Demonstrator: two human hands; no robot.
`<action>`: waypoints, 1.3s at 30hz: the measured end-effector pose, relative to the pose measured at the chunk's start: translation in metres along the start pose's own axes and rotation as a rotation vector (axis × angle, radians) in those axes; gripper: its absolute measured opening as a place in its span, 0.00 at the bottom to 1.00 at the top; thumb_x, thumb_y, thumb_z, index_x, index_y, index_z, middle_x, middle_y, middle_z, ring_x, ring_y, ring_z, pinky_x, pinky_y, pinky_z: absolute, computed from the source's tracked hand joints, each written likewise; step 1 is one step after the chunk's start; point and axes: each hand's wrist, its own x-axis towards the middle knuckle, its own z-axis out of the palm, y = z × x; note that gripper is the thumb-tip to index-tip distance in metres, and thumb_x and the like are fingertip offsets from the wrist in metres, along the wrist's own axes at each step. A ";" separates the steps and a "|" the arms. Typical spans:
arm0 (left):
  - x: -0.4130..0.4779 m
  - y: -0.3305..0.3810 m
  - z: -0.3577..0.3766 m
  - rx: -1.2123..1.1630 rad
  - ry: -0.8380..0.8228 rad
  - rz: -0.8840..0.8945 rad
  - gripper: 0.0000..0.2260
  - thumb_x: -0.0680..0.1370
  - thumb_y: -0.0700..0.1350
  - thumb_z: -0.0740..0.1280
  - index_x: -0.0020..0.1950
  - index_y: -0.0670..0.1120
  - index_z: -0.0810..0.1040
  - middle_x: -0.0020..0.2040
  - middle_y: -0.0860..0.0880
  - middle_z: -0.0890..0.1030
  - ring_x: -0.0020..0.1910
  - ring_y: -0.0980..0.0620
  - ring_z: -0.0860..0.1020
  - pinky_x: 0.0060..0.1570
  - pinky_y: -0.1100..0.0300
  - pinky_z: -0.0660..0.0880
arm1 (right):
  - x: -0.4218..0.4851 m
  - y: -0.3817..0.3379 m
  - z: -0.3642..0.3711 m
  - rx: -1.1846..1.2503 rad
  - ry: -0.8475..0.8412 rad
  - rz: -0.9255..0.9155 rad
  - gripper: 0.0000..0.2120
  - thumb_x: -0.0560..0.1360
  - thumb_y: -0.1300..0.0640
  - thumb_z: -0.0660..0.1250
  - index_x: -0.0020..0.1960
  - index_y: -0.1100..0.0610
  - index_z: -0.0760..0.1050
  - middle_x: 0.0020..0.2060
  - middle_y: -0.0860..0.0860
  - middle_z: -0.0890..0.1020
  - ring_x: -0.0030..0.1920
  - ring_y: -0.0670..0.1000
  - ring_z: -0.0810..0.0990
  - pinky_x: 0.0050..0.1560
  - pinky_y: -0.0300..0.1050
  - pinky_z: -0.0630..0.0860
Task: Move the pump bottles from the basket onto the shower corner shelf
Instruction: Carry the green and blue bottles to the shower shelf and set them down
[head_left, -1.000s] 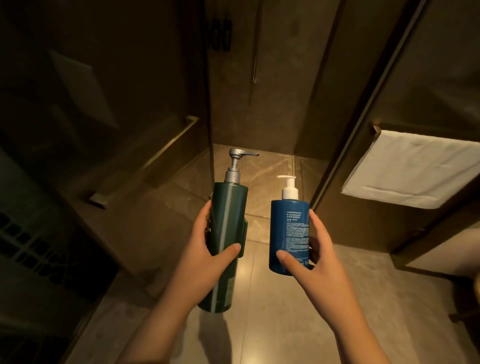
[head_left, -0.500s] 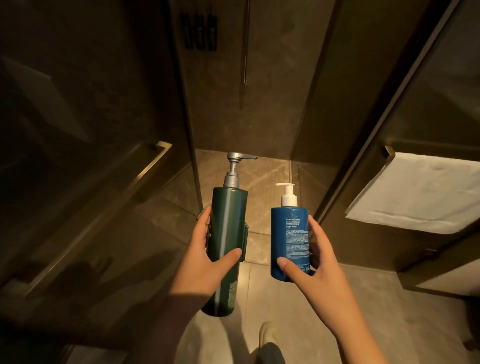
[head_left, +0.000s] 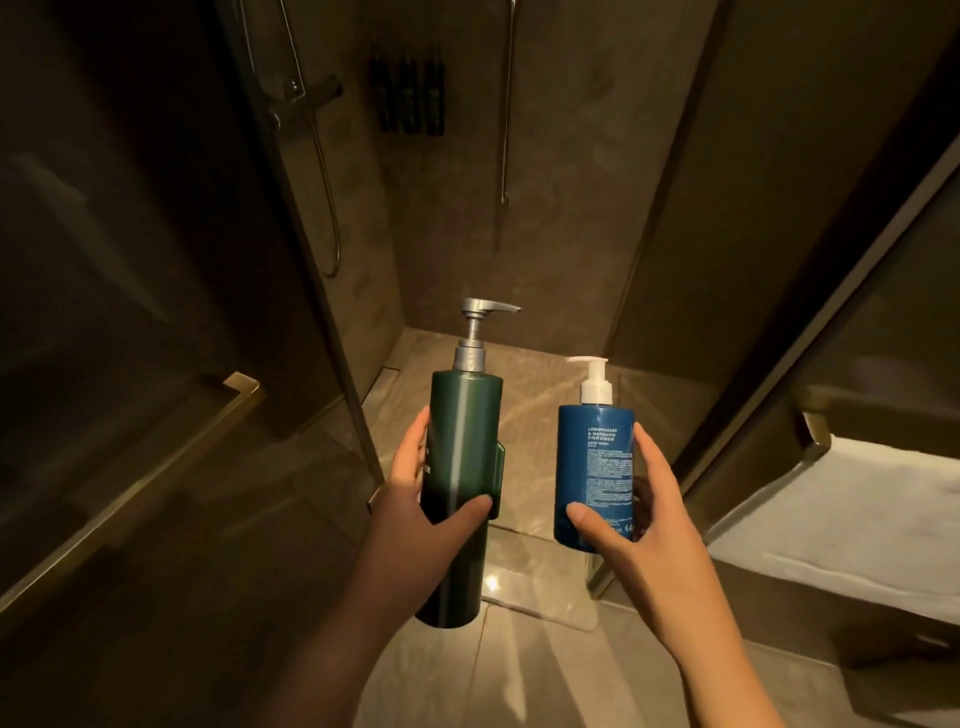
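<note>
Grip: left hand wraps the green bottle mid-body; right hand clasps the blue bottle low. Rigid smooth plastic, probably slippery; avoid the pumps.

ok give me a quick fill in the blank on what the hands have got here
1. The taller pump bottle in the left hand is dark ___.
2. The blue pump bottle in the right hand has a ___ pump head.
3. The white towel hangs on the person's ___ side.

Missing words: green; white; right
</note>
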 end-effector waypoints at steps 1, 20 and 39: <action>0.005 0.000 0.003 0.002 0.007 -0.016 0.42 0.69 0.42 0.74 0.68 0.74 0.54 0.52 0.79 0.69 0.52 0.77 0.70 0.35 0.74 0.73 | 0.009 0.002 -0.001 0.018 -0.006 0.010 0.42 0.62 0.40 0.74 0.65 0.22 0.50 0.52 0.26 0.68 0.50 0.35 0.75 0.44 0.32 0.72; 0.245 -0.017 0.009 -0.034 0.034 0.003 0.40 0.70 0.46 0.74 0.68 0.73 0.54 0.52 0.82 0.66 0.52 0.79 0.68 0.40 0.73 0.69 | 0.247 -0.010 0.029 -0.111 -0.092 -0.042 0.41 0.67 0.43 0.73 0.68 0.24 0.49 0.53 0.24 0.67 0.51 0.28 0.73 0.42 0.29 0.70; 0.489 -0.023 -0.038 -0.011 0.176 0.010 0.40 0.69 0.45 0.74 0.69 0.71 0.55 0.60 0.75 0.68 0.60 0.71 0.69 0.53 0.66 0.69 | 0.520 -0.048 0.117 -0.010 -0.194 -0.116 0.41 0.66 0.43 0.74 0.67 0.24 0.52 0.47 0.16 0.67 0.48 0.19 0.67 0.33 0.21 0.70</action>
